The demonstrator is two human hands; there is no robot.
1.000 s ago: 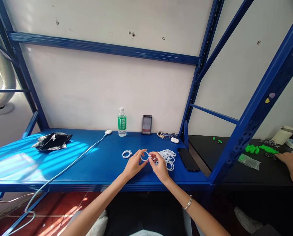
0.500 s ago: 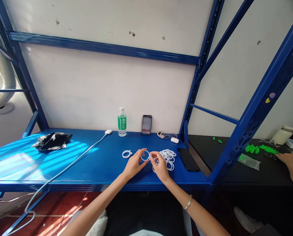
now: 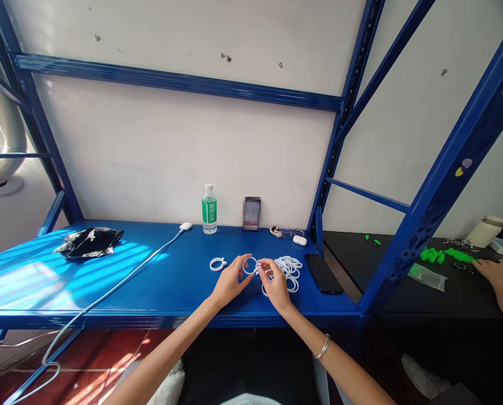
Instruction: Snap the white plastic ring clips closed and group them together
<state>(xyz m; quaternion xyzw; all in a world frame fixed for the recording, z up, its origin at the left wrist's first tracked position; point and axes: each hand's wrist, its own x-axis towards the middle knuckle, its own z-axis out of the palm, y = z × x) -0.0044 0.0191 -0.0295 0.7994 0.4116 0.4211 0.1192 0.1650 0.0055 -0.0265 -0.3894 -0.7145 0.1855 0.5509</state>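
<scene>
My left hand (image 3: 230, 281) and my right hand (image 3: 275, 284) meet over the blue shelf (image 3: 108, 281), both pinching one white plastic ring (image 3: 248, 266) between their fingertips. Just right of my right hand lies a pile of several white rings (image 3: 290, 266). A single white ring (image 3: 218, 264) lies on the shelf to the left of my left hand. A bracelet circles my right wrist.
At the back stand a green-labelled water bottle (image 3: 210, 210), a small dark card (image 3: 252, 214), an earbud case (image 3: 300, 240) and a white charger with its cable (image 3: 185, 226). A black phone (image 3: 323, 273) lies right; a black bag (image 3: 89, 242) left. Another person's hand (image 3: 501, 281) rests by green parts (image 3: 445, 256).
</scene>
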